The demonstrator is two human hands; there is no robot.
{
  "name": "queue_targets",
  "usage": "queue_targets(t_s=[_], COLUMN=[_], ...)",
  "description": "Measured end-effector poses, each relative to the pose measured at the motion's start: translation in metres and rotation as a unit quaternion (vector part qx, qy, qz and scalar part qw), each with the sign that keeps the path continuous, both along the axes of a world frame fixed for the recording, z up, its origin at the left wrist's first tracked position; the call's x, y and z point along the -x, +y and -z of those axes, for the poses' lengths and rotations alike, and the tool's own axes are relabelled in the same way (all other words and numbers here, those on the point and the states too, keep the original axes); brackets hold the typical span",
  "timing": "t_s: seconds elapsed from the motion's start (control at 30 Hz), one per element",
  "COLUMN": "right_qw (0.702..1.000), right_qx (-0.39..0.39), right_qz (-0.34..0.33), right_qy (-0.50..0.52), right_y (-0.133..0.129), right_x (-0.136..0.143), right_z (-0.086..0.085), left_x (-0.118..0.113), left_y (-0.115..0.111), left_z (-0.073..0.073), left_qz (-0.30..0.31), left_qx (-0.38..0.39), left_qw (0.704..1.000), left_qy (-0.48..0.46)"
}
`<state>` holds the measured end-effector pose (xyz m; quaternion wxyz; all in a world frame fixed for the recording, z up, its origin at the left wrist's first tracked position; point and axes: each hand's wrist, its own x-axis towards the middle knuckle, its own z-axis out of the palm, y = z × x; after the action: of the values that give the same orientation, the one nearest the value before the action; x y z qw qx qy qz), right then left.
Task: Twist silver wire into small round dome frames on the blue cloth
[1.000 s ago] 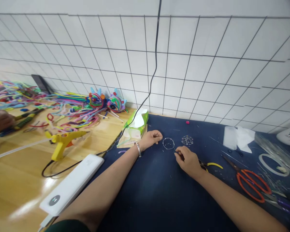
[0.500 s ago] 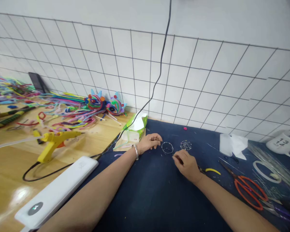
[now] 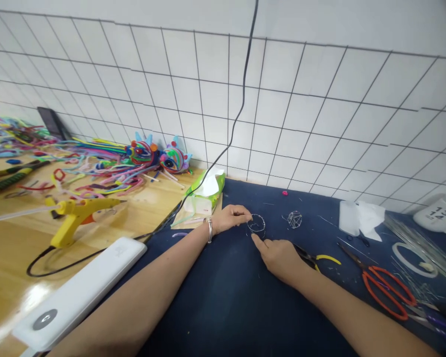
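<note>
On the dark blue mat lies a ring of thin silvery wire (image 3: 256, 230). My left hand (image 3: 230, 219), with a bracelet at its wrist, pinches the ring's upper left edge between thumb and fingers. From the lower side, my right hand (image 3: 282, 258) points its stretched index finger at the ring's near edge; its other fingers are curled and nothing shows in them. Whether that fingertip touches the wire is hard to see. Right of the ring sits a small cage-like piece of crossed wire (image 3: 295, 219). Pliers with yellow handles (image 3: 325, 258) lie partly hidden behind my right hand.
At right lie red-handled scissors (image 3: 388, 287), a white ring-shaped coil (image 3: 412, 260), loose wires and a mug (image 3: 438, 215). To the left are a tissue pack (image 3: 204, 193), a white power bank (image 3: 85, 287), a yellow glue gun (image 3: 74, 218) and colourful pipe cleaners (image 3: 111, 173).
My left fingers have closed on the ring's edge. My right hand has moved left, its index finger now stretched towards the ring. The crossed-wire piece looks turned and sits slightly farther right.
</note>
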<state>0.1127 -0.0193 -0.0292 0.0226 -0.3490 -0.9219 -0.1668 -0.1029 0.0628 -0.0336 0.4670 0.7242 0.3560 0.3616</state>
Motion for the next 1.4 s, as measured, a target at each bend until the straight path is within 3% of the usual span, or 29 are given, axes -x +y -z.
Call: queue_targets(t_s=[0.43, 0.83, 1.03, 1.2, 1.4], right_qw=[0.99, 0.979, 0.981, 0.99, 0.992], right_qx=[0.072, 0.105, 0.103, 0.093, 0.092], right_qz=[0.118, 0.174, 0.161, 0.095, 0.04], right_qy=[-0.014, 0.014, 0.034, 0.053, 0.073], right_y=[-0.005, -0.005, -0.008, -0.01, -0.009], right_x=[0.023, 0.023, 0.022, 0.017, 0.012], right_z=[-0.011, -0.012, -0.014, -0.015, -0.013], left_x=[-0.004, -0.015, -0.018, -0.022, -0.024], left_y=[-0.003, -0.01, -0.013, -0.018, -0.021], left_z=[0.0, 0.0, -0.003, -0.007, -0.011], left_qz=[-0.027, -0.067, -0.083, -0.106, -0.106], left_qx=[-0.028, -0.092, -0.187, -0.258, -0.291], left_qw=[0.999, 0.989, 0.969, 0.943, 0.924], left_qy=[0.028, 0.09, 0.142, 0.179, 0.224])
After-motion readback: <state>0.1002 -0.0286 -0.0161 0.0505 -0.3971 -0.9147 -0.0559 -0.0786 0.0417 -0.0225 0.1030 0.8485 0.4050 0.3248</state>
